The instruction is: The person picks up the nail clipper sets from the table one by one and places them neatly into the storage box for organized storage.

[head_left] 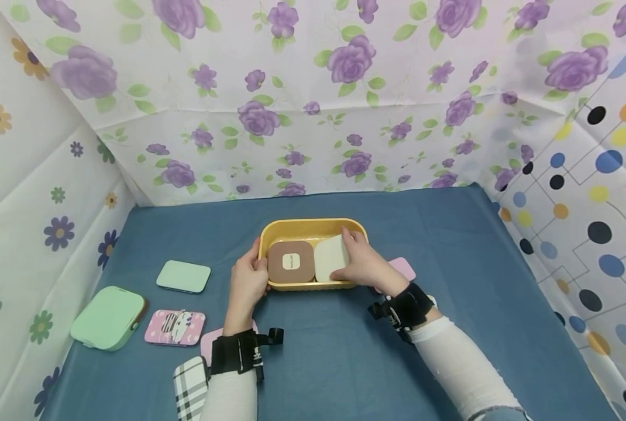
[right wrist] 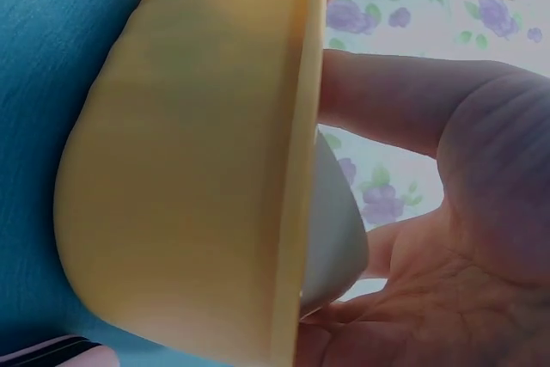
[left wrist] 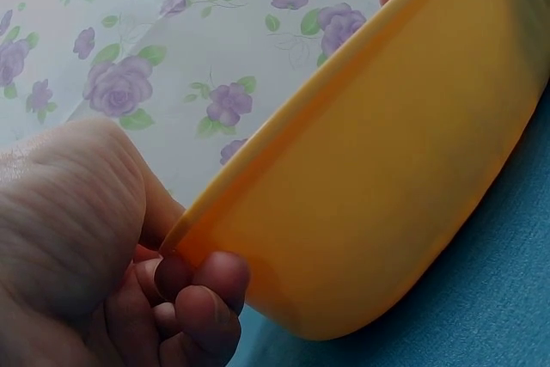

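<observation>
Right hand [head_left: 367, 263] clamped on white case [head_left: 329, 260], thumb and fingers at its edges | I see white case inside yellow tub [head_left: 308, 230], right end, brown case [head_left: 277, 264] just beside it | left hand [head_left: 247, 282] grips the tub's left rim | tub on blue bench [head_left: 334, 356], flat green tin [head_left: 183, 276] and patterned pink tin [head_left: 175, 327] apart at left
</observation>
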Demonstrator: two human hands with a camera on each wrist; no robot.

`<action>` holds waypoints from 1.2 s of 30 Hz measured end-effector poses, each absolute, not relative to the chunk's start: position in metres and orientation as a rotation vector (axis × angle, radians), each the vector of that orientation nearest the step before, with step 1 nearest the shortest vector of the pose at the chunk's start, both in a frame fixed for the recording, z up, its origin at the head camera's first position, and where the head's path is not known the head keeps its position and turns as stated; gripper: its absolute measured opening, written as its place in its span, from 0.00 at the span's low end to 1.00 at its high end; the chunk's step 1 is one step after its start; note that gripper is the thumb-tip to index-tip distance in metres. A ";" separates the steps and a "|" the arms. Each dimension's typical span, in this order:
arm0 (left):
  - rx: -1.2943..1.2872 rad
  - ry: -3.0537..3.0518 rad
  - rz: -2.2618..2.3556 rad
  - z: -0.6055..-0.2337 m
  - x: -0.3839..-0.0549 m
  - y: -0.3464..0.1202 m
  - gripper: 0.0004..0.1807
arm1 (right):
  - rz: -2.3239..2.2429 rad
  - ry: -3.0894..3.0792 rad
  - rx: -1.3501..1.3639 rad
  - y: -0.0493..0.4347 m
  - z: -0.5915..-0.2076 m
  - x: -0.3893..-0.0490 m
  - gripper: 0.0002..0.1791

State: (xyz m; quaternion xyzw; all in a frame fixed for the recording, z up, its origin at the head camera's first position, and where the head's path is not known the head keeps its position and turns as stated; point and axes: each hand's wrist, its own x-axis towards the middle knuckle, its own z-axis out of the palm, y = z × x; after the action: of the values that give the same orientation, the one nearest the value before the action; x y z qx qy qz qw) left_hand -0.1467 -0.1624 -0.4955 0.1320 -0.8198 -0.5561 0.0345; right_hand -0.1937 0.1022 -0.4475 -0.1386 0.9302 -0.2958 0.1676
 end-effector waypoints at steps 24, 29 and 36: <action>0.406 -2.518 -1.743 -0.496 -0.146 -0.163 0.32 | -0.644 2.710 -0.377 0.092 -0.450 -0.194 0.67; 0.388 -2.513 -1.736 -0.496 -0.146 -0.164 0.32 | -0.607 2.737 -0.440 0.091 -0.453 -0.193 0.64; 0.393 -2.525 -1.731 -0.496 -0.146 -0.164 0.31 | -0.612 2.751 -0.461 0.090 -0.456 -0.194 0.64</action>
State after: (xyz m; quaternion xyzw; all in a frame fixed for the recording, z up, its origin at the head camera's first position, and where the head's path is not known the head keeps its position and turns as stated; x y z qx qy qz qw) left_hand -0.1460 -0.1638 -0.4959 0.1272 -0.8177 -0.5607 0.0275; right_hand -0.1935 0.0904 -0.4560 -0.1596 0.9535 -0.2123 0.1425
